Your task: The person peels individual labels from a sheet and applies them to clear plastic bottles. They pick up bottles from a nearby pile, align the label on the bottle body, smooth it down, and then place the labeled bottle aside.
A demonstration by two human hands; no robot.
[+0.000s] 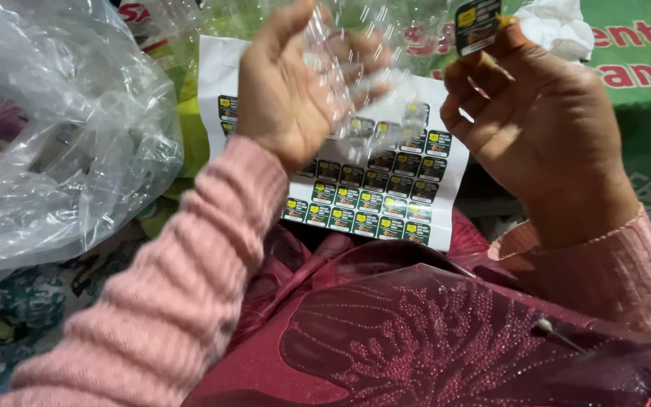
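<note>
Left hand: yours, raised above the sticker sheet, fingers curled around a clear plastic container; the grip looks loose, more cradle than clamp.
Clear plastic container: see-through and motion-blurred, so you cannot tell its exact shape or whether a lid is on; it sits directly over the upper rows of the sheet.
Right hand: yours, to the right of the sheet, thumb and forefinger pinching one small sticker by its lower edge, the other fingers folded in.
Small sticker: dark green with a yellow patch, peeled off, held above and right of the sheet, clear of the container.
Sticker sheet: white backing with rows of matching stickers, lying beyond your lap; upper-left cells appear bare.
Plastic bag: large, crumpled, transparent, left of the sheet.
Lap cloth: maroon beaded fabric, below the sheet.
Risk, sticker: held by one edge, it could curl and stick to your own fingertips or fold on itself.
Risk, container: thin walls may flex under pressure, so the sticker could land creased or crooked.
Risk, grip: a loose hold on slick plastic could let the container slip onto the sheet.
Risk, sheet: unweighted, it may slide off toward your lap if brushed.
</note>
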